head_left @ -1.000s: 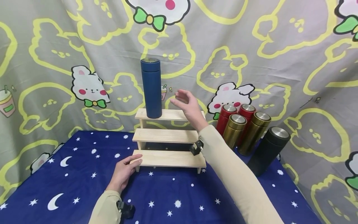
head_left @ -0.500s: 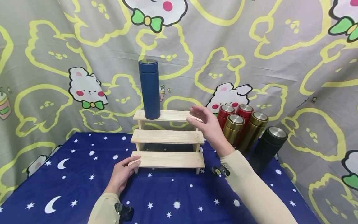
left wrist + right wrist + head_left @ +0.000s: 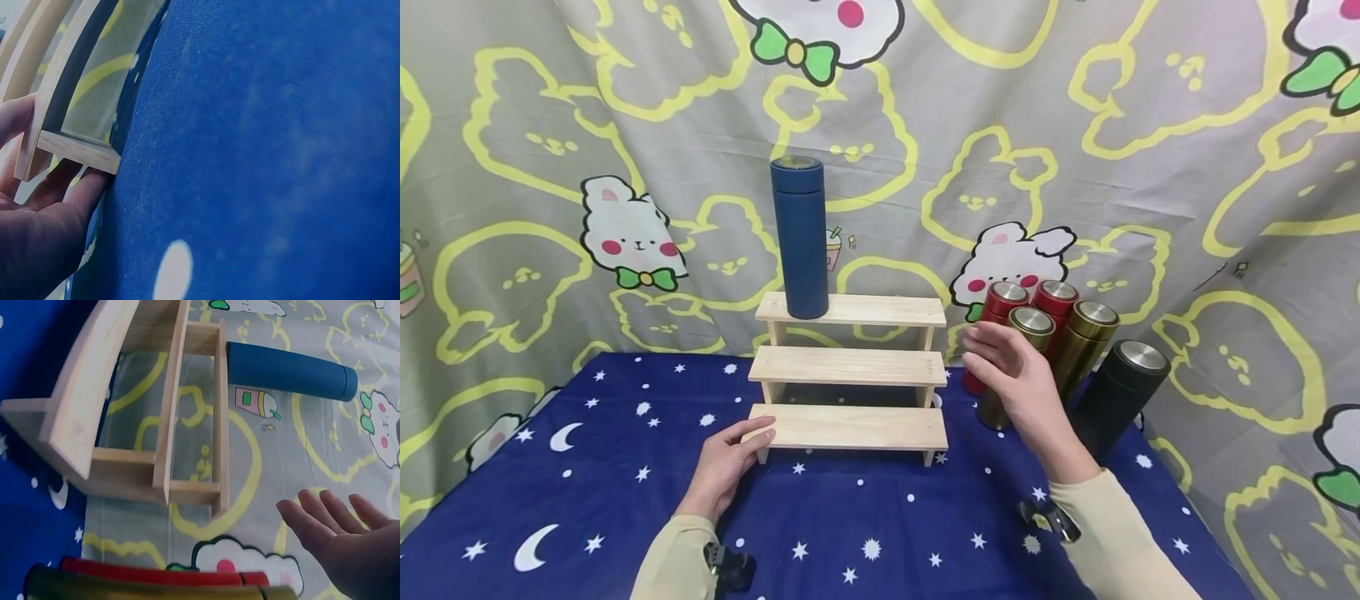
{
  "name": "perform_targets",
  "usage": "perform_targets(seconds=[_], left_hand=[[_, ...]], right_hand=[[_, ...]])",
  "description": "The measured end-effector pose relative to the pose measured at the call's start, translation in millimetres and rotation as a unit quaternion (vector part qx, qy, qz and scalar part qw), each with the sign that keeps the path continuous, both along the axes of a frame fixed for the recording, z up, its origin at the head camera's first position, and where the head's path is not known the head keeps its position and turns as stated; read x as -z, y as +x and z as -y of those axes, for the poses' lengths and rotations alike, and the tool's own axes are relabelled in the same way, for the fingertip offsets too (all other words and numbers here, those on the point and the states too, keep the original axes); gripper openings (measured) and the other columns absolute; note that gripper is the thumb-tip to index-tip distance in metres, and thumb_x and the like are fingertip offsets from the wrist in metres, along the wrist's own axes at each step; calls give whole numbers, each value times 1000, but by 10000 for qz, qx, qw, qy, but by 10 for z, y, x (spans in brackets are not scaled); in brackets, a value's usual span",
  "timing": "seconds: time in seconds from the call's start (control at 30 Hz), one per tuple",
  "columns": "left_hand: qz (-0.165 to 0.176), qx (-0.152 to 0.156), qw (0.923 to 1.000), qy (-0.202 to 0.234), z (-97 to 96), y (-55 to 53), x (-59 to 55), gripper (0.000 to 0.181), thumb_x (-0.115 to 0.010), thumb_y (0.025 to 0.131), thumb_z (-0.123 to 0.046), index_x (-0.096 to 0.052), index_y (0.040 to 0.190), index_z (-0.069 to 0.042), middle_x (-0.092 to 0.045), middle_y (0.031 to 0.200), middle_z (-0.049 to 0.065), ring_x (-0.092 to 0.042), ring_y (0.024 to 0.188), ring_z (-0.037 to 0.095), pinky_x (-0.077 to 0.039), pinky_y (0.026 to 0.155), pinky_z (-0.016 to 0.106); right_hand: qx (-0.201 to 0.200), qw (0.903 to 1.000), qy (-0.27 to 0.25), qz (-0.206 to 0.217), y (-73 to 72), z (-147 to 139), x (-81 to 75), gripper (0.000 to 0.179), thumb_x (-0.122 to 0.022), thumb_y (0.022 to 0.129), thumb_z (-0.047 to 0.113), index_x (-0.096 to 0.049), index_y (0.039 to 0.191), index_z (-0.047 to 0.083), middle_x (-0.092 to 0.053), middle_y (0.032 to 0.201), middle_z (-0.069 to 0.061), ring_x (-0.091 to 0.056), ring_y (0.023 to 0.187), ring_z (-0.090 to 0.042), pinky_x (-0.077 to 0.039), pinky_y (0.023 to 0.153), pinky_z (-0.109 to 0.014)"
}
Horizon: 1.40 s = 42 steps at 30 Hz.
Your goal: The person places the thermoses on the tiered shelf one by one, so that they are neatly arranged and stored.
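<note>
A three-tier wooden display stand [image 3: 850, 427] sits on the table. My left hand [image 3: 722, 467] grips the left end of its lowest step; in the left wrist view the thumb lies over the board [image 3: 53, 87] and fingers reach under beside the leg [image 3: 78, 150]. On the top step, towards the left, a blue thermos flask [image 3: 800, 242] stands upright. My right hand [image 3: 1026, 387] is in the air with fingers loosely bent and nothing in it. From the head it partly covers the shorter gold thermos [image 3: 992, 410]; whether they touch I cannot tell.
Beside that flask stand two red thermoses, one at front left [image 3: 1006, 298] and one behind [image 3: 1057, 298], plus a taller gold thermos [image 3: 1084, 346] and a black thermos [image 3: 1120, 404]. Dark blue star-patterned cloth [image 3: 850, 521] covers the table. A patterned curtain [image 3: 880, 100] hangs behind.
My right hand has come away from near the blue thermos, moving right and down to the group of flasks. My left hand keeps its hold on the stand, and the blue thermos stays put.
</note>
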<state>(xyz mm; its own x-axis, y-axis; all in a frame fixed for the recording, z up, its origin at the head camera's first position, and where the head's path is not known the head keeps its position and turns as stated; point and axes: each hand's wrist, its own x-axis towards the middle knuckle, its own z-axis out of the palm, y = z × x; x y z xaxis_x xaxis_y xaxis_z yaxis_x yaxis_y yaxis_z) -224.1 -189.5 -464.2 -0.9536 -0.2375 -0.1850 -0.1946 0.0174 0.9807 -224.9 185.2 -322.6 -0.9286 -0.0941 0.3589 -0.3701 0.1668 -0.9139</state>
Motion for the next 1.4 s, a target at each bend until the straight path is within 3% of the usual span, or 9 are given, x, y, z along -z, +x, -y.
perform_targets(seconds=[0.1, 0.3, 0.4, 0.53, 0.77, 1.1, 1.2, 1.4], left_hand=[[-2, 9, 10000, 11, 6, 4, -5, 42, -75, 87, -12, -65, 125, 3, -53, 129, 16, -51, 70, 10, -42, 62, 20], [23, 26, 10000, 9, 19, 6, -2, 43, -76, 87, -12, -65, 125, 3, -52, 133, 17, -56, 80, 10, -45, 65, 20], [10, 29, 10000, -1, 19, 1, 4, 42, -76, 87, -12, -65, 125, 3, -53, 130, 16, -54, 74, 9, -43, 62, 20], [-25, 6, 10000, 1, 17, -10, 11, 42, -76, 86, -12, -66, 124, 3, -54, 125, 15, -49, 67, 9, -39, 58, 21], [-19, 18, 10000, 22, 13, -14, 21, 41, -76, 87, -12, -65, 124, 3, -52, 132, 17, -56, 80, 11, -44, 65, 20], [37, 27, 10000, 16, 4, -4, 5, 43, -76, 86, -13, -65, 125, 3, -50, 138, 18, -59, 89, 12, -49, 73, 19], [63, 16, 10000, 10, 5, -8, 5, 44, -77, 86, -13, -65, 125, 3, -50, 139, 19, -60, 91, 12, -50, 74, 19], [7, 26, 10000, 44, 16, 1, 11, 43, -76, 86, -12, -65, 125, 3, -51, 135, 18, -59, 85, 10, -48, 70, 19]], right_hand=[[134, 9999, 27, 9, 114, -113, 58, 51, -66, 97, 20, -46, 141, 2, -54, 137, -15, -52, 125, -27, -46, 95, -21], [418, 9991, -24, -36, 304, -340, 180, 49, -64, 97, 13, -45, 140, 0, -53, 137, -18, -53, 123, -20, -46, 93, -19], [442, 9989, -115, -35, 372, -442, 241, 47, -63, 97, 9, -45, 139, -3, -55, 136, -14, -54, 122, -17, -46, 93, -18], [554, 9985, 17, -3, 423, -540, 304, 46, -62, 98, 10, -45, 139, -1, -57, 133, -5, -55, 121, -14, -46, 92, -17], [1161, 9917, 542, 91, 496, -647, 441, 48, -65, 97, 16, -48, 140, 5, -57, 134, -4, -55, 120, -9, -46, 89, -14], [1698, 9841, 461, 260, 614, -784, 600, 47, -69, 94, 14, -52, 136, 4, -63, 125, 7, -58, 113, -5, -48, 83, -13], [2027, 9775, 547, 216, 627, -822, 612, 44, -70, 93, 13, -54, 133, 2, -65, 122, 5, -60, 109, -4, -47, 83, -12], [3026, 9496, 536, 618, 650, -914, 626, 37, -72, 91, 13, -59, 123, 0, -69, 102, 13, -62, 92, 4, -45, 76, -9]])
